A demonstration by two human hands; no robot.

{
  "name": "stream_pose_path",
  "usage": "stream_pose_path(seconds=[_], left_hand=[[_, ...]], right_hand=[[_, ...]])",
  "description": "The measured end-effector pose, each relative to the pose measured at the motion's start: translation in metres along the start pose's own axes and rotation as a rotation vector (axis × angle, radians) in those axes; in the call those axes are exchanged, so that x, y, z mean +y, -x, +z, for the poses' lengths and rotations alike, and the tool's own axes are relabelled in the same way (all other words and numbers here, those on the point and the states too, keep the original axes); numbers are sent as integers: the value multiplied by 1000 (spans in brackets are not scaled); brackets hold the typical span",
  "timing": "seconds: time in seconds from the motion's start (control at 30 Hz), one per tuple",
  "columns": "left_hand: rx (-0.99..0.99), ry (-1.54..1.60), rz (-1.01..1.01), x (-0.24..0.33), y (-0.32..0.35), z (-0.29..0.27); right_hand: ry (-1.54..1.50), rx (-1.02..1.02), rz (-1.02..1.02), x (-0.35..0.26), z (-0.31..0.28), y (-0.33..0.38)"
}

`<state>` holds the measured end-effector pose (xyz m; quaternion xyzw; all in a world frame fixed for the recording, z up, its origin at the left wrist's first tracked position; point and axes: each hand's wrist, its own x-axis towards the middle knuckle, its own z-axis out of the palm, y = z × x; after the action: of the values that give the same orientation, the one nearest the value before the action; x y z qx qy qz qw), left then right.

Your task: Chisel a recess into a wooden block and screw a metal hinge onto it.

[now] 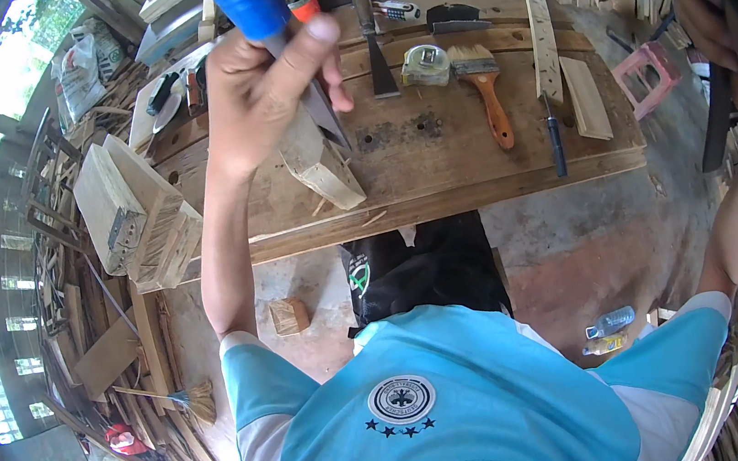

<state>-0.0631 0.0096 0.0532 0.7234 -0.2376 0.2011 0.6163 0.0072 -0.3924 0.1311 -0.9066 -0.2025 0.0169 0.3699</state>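
Raised over the workbench (471, 163), my left hand (256, 97) is closed around a chisel with a blue handle (247, 1). Its metal blade slants down to the right, with the tip over a pale wood block (325, 173) at the bench's near edge. At the far right rim my right hand (711, 13) is in shadow, its fingers curled. A dark, long, flat bar (717, 123) hangs below those fingers; its kind is unclear. My left hand partly hides the wood block and the bench behind it.
Along the bench lie a scraper (381, 68), a tape measure (426, 66), a paintbrush (489, 96), a wood strip (540, 34) and a dark-handled tool (557, 147). Thick wood pieces (131, 209) stand at left. Beyond the right end is a pink stool (648, 78). A wood offcut (288, 316) lies on the floor.
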Motion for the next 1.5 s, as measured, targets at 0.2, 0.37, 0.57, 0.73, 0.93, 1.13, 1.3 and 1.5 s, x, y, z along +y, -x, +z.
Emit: stream_pose_path(seconds=[0.2,0.37,0.57,0.73,0.93,1.13,1.3,1.5], left_hand=[[366,164,72,15,-21,-3],[319,34,-49,14,-10,-2],[218,212,-54,0,1,-4],[246,332,16,1,0,-9],[101,-73,-195,26,18,-56],[292,-272,-520,-41,117,-37],[269,-236,-293,-95,107,-3],[88,-646,-276,-92,69,32]], right_hand=[[-85,28,-29,-30,21,-15],[-153,36,-62,-96,69,-20],[-218,66,-87,-92,63,-21],[-256,86,-99,-93,56,-21],[-438,-121,-63,-113,68,-21],[-516,292,115,24,227,35],[-775,255,420,53,288,99],[-737,210,471,84,281,102]])
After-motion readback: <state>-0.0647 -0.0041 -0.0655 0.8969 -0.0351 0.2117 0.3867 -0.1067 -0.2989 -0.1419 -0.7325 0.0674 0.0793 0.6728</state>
